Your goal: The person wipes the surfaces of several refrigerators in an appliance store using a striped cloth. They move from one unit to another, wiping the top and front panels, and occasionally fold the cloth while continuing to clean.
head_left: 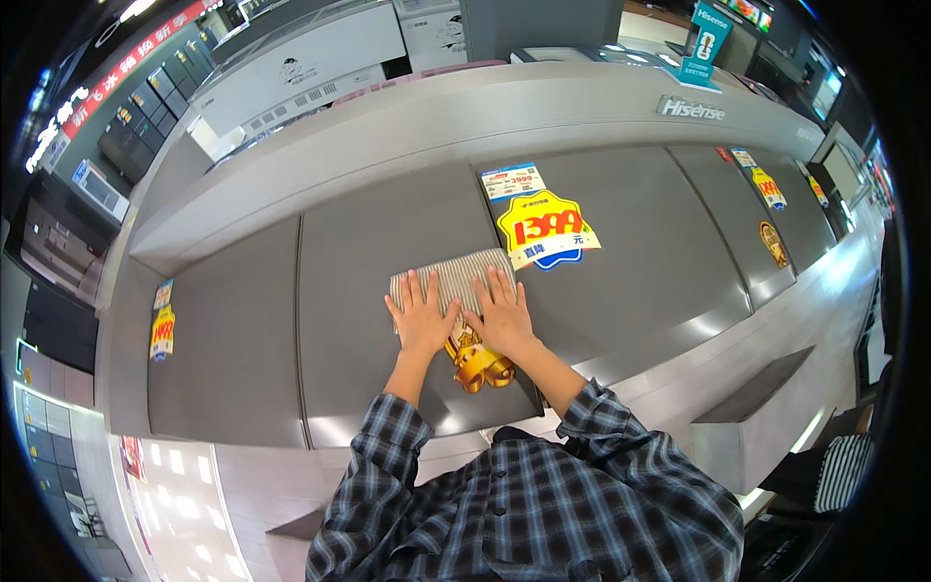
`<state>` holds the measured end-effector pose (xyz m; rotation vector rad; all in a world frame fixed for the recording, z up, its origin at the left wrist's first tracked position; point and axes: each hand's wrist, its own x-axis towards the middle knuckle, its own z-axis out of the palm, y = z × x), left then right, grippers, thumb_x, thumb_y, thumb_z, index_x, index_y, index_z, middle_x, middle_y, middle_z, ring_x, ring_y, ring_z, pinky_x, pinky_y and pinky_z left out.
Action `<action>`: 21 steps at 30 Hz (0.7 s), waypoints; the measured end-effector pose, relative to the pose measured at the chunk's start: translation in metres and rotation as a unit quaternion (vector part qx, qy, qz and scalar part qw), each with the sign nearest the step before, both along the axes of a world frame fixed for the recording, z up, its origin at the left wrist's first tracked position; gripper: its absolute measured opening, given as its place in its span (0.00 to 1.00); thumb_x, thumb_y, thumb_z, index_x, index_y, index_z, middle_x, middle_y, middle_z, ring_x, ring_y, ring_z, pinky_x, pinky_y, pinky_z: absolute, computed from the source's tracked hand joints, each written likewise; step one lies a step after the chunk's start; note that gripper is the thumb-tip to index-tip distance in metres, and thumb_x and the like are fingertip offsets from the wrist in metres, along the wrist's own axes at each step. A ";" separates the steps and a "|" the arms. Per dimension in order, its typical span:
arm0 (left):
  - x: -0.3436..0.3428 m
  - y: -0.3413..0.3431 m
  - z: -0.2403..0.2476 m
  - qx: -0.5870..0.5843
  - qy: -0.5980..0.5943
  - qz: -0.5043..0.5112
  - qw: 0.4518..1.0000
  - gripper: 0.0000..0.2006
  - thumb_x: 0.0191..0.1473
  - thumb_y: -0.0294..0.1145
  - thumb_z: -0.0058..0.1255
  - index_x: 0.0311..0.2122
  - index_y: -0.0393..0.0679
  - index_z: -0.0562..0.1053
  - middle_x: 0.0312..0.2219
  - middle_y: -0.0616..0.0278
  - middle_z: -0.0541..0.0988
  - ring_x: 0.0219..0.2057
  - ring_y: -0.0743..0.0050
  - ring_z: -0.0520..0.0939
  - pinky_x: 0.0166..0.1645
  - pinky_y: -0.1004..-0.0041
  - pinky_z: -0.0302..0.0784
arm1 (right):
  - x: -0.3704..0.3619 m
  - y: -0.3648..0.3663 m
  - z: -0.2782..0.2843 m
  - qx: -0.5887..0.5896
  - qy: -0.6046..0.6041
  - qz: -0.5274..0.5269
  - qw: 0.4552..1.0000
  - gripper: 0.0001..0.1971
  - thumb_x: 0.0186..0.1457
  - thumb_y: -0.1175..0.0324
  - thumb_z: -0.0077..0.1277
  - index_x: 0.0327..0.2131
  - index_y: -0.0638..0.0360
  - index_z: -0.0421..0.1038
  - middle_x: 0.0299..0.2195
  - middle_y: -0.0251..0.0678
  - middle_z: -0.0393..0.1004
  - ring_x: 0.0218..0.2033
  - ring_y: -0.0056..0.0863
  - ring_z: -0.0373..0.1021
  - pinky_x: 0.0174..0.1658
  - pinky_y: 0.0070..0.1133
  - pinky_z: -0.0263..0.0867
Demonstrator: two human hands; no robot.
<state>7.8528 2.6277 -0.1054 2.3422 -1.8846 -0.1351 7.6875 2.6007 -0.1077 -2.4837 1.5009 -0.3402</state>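
A folded beige-and-brown striped cloth lies on the dark grey panel in front of me. My left hand rests flat on its left part, fingers spread. On the right part of the cloth lies my right hand, palm down with its fingers apart. The two thumbs point toward each other and almost meet. Just below the cloth, a gold ornate sticker shows on the panel, its upper part partly covered. A yellow star-shaped price tag is beside the cloth's upper right corner.
More grey panels run left and right, with narrow seams between. Another yellow price tag is at the far left. A pale raised ledge borders the back, carrying a teal sign. A grey angular block stands at right.
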 end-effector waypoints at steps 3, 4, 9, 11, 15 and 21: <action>0.008 -0.016 -0.003 0.000 -0.003 -0.006 1.000 0.36 0.59 0.60 0.35 0.68 0.52 0.50 0.67 0.46 0.48 0.68 0.50 0.45 0.66 0.38 0.31 | 0.008 -0.013 -0.003 -0.023 0.012 -0.007 1.000 0.35 0.58 0.46 0.43 0.63 0.56 0.54 0.66 0.49 0.45 0.69 0.41 0.40 0.66 0.47 0.32; 0.011 -0.021 -0.005 -0.036 -0.014 -0.013 0.999 0.35 0.60 0.58 0.35 0.67 0.51 0.51 0.66 0.46 0.49 0.68 0.50 0.46 0.66 0.38 0.32 | 0.011 -0.020 -0.003 -0.046 -0.016 -0.005 0.999 0.35 0.58 0.46 0.44 0.62 0.57 0.55 0.66 0.49 0.46 0.68 0.42 0.41 0.66 0.48 0.32; 0.015 -0.027 -0.013 -0.107 0.022 0.017 0.994 0.29 0.63 0.48 0.34 0.65 0.43 0.56 0.64 0.47 0.55 0.67 0.52 0.51 0.66 0.40 0.36 | 0.024 -0.048 -0.010 -0.065 -0.039 -0.009 0.997 0.34 0.58 0.47 0.44 0.61 0.59 0.56 0.64 0.49 0.50 0.67 0.45 0.45 0.66 0.48 0.33; 0.013 -0.025 -0.014 -0.110 0.025 0.016 0.993 0.29 0.63 0.48 0.34 0.64 0.43 0.56 0.64 0.47 0.56 0.67 0.52 0.52 0.66 0.41 0.37 | 0.029 -0.057 -0.012 -0.074 -0.037 -0.011 0.997 0.34 0.58 0.47 0.44 0.61 0.60 0.55 0.65 0.50 0.50 0.67 0.45 0.45 0.66 0.47 0.35; 0.016 -0.036 -0.012 -0.093 -0.003 0.003 0.996 0.29 0.63 0.50 0.33 0.64 0.44 0.56 0.65 0.49 0.55 0.67 0.53 0.52 0.67 0.44 0.37 | 0.036 -0.079 -0.017 -0.096 -0.026 0.001 0.995 0.34 0.58 0.47 0.44 0.61 0.60 0.56 0.64 0.49 0.51 0.67 0.43 0.45 0.66 0.44 0.37; 0.046 -0.104 -0.011 -0.031 -0.005 0.004 1.000 0.31 0.64 0.53 0.29 0.67 0.47 0.52 0.66 0.53 0.50 0.68 0.57 0.48 0.68 0.46 0.35 | 0.060 -0.151 -0.018 -0.064 -0.047 -0.002 0.997 0.34 0.58 0.46 0.42 0.62 0.58 0.55 0.66 0.50 0.48 0.68 0.42 0.42 0.67 0.43 0.35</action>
